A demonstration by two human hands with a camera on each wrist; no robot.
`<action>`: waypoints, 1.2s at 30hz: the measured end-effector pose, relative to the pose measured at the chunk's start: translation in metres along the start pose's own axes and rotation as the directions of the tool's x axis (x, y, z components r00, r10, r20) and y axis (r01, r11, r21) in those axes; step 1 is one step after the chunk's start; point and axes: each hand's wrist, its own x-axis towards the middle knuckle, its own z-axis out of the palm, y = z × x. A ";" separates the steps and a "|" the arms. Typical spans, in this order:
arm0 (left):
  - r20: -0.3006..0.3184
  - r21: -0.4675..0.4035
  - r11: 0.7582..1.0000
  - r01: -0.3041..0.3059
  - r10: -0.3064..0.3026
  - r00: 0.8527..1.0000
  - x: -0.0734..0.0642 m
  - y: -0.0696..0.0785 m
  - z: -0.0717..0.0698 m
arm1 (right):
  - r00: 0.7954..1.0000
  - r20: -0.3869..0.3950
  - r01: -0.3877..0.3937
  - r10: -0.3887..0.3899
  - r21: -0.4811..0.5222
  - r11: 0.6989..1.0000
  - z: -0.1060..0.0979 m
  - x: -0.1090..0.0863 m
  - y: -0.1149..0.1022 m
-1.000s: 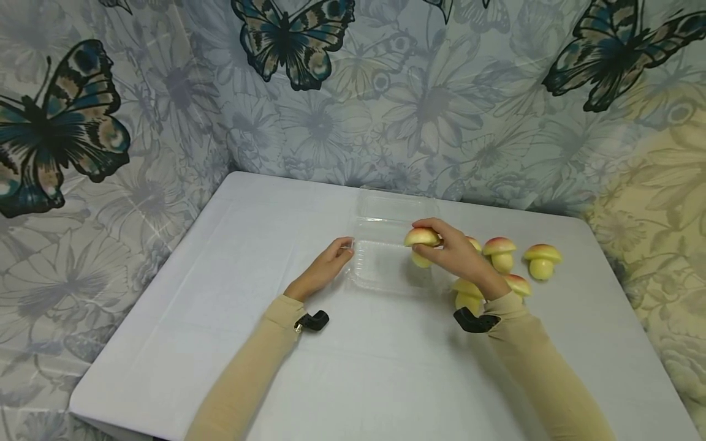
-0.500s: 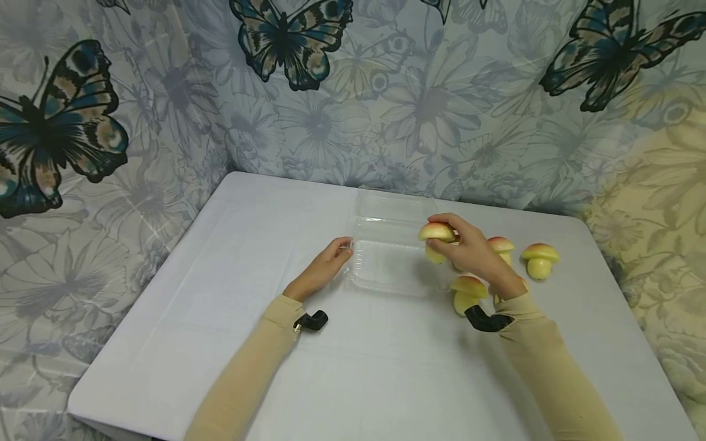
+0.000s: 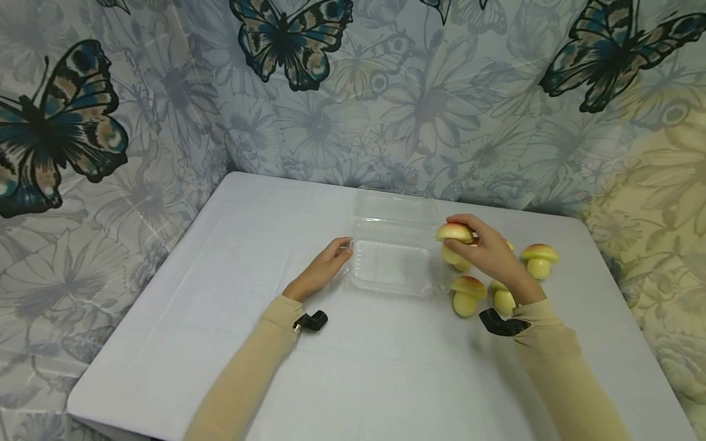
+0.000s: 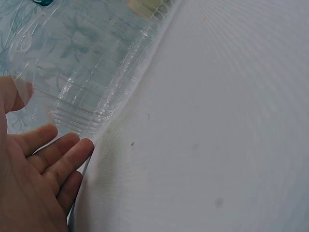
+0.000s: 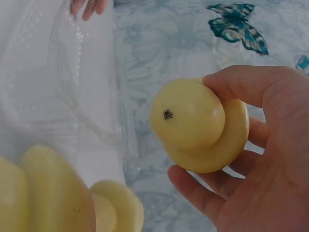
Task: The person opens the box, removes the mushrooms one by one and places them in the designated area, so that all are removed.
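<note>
In the head view my left hand (image 3: 320, 268) holds the left edge of a clear plastic clamshell container (image 3: 391, 288), whose lid (image 3: 394, 209) lies folded back. The left wrist view shows the thumb at the rim and the fingers (image 4: 67, 157) by the side wall. My right hand (image 3: 485, 250) grips an artificial mushroom (image 3: 455, 232) with a red-yellow cap, raised just right of the container. In the right wrist view the yellow stem end of that mushroom (image 5: 188, 113) faces the camera, with thumb and fingers round the cap. Nothing shows inside the container tray.
Several similar mushrooms lie right of the container: one at the front (image 3: 467, 295), one beside it (image 3: 503, 300), one far right (image 3: 540, 260), others partly hidden by the right hand. A white-covered table (image 3: 353, 367) meets a butterfly-patterned backdrop (image 3: 320, 128) behind and left.
My right hand has moved right with the mushroom, from over the container's right side to over the mushrooms beside it. The left hand has stayed at the container's edge.
</note>
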 end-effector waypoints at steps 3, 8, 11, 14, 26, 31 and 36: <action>0.000 0.006 1.000 -0.002 0.002 1.000 0.000 0.001 0.000 | 1.000 -0.023 -0.005 0.005 -0.009 1.000 -0.004 -0.004 0.004; -0.005 0.010 1.000 0.002 -0.002 1.000 -0.001 0.001 0.000 | 0.999 -0.043 -0.020 0.020 -0.006 1.000 -0.008 -0.008 0.008; -0.006 0.012 1.000 0.002 -0.002 1.000 -0.001 0.001 0.000 | 0.999 -0.044 -0.023 0.023 -0.003 1.000 -0.010 -0.010 0.008; -0.006 0.014 1.000 0.002 -0.002 1.000 -0.001 0.001 0.000 | 0.998 -0.028 -0.048 0.048 0.001 0.999 -0.015 -0.012 0.008; -0.001 0.000 1.000 0.005 -0.005 1.000 -0.001 0.001 0.000 | 0.997 -0.039 -0.072 0.073 0.028 0.997 -0.027 -0.021 0.012; -0.001 0.002 1.000 0.003 -0.003 1.000 -0.002 0.001 0.000 | 0.996 -0.072 -0.044 0.044 0.008 0.999 -0.031 -0.026 0.015; -0.005 0.001 1.000 0.000 0.000 1.000 -0.002 0.002 0.000 | 0.996 -0.086 -0.040 0.038 -0.017 0.999 -0.037 -0.029 0.018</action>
